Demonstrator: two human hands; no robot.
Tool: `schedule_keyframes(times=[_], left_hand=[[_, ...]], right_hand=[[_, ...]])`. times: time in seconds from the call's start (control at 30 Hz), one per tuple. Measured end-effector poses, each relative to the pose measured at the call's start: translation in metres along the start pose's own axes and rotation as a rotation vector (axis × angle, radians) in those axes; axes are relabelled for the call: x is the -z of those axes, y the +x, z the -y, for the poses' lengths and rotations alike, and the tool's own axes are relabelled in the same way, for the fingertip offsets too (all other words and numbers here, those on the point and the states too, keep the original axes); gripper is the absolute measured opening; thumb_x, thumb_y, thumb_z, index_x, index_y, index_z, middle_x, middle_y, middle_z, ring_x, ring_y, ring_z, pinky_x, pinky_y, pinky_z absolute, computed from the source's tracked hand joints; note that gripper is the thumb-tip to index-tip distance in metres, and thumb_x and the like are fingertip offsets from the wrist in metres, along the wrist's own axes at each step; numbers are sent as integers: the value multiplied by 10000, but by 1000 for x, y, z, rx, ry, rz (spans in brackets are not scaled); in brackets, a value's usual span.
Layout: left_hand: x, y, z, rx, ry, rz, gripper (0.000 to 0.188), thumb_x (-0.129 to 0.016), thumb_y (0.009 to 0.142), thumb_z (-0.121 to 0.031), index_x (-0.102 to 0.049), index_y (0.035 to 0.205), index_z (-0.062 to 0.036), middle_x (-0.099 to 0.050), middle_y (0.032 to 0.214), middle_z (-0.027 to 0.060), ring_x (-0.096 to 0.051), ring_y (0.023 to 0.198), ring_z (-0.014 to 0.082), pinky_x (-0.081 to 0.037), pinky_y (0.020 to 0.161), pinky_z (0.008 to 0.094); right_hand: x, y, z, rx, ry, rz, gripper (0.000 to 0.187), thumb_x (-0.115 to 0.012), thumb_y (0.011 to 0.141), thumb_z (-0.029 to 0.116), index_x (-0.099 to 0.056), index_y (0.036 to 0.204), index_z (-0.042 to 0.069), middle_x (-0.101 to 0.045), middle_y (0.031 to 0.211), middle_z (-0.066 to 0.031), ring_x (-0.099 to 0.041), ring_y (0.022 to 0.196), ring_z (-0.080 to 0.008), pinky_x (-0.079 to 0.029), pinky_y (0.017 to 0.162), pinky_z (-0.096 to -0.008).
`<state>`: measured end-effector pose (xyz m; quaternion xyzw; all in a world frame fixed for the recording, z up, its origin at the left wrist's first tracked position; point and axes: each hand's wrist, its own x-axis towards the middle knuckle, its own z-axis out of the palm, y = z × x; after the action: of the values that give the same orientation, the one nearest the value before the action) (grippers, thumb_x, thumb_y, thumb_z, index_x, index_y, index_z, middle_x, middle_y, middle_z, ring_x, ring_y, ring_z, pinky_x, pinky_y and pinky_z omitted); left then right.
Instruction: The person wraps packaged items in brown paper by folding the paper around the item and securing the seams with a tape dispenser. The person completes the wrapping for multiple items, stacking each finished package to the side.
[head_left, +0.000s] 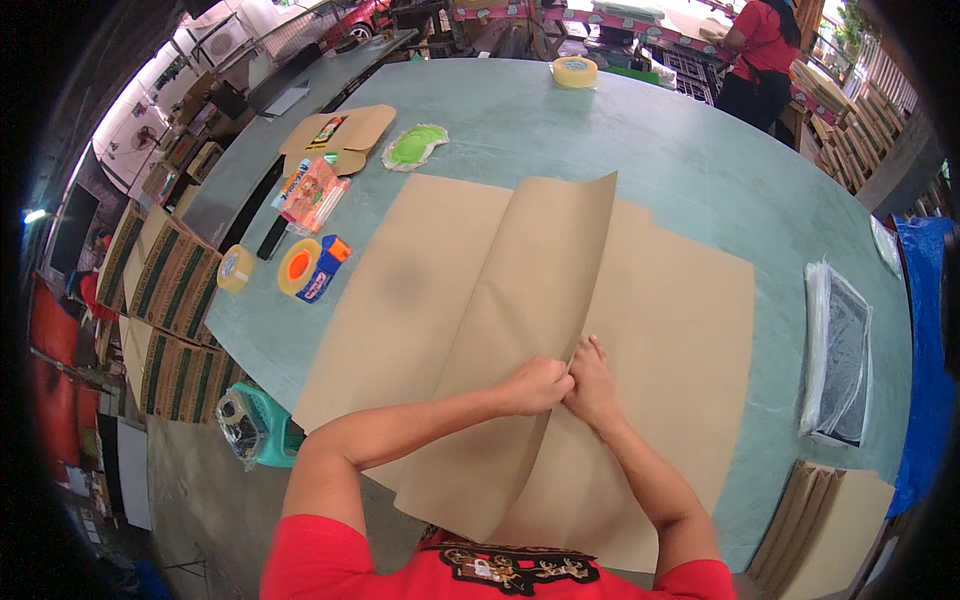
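A large brown cardboard sheet lies across the table before me, its middle panel raised and bent up along a crease. My left hand is closed on the free edge of that raised panel. Right beside it, almost touching, my right hand has its fingers curled at the same edge. Both hands hide the exact grip. The sheet's right part lies flat under my right forearm, and its near end reaches my body.
On the left of the green table sit an orange-and-blue tape dispenser, a tape roll, an orange packet and a green pouch. Another tape roll stands far off. A plastic-wrapped item lies right. A person stands beyond.
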<state>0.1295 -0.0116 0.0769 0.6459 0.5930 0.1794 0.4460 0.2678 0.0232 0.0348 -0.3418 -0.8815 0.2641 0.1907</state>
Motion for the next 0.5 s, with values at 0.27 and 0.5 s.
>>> schedule_keyframes(times=[0.27, 0.5], left_hand=[[-47, 21, 12, -30, 429, 26, 264, -487, 792, -214, -579, 721, 23, -594, 751, 216, -598, 728, 340, -463, 656, 433], [118, -30, 173, -154, 303, -721, 363, -632, 751, -271, -542, 995, -18, -536, 966, 185, -476, 1020, 318, -392, 872, 397]], right_hand=[[9, -6, -12, -75, 187, -320, 248, -437, 808, 172, -621, 952, 86, -533, 1126, -71, -395, 1090, -306, -261, 945, -425], [11, -13, 28, -103, -100, -203, 292, -396, 852, 273, -665, 884, 163, -564, 1109, -2, -374, 1131, -293, -162, 969, -457]])
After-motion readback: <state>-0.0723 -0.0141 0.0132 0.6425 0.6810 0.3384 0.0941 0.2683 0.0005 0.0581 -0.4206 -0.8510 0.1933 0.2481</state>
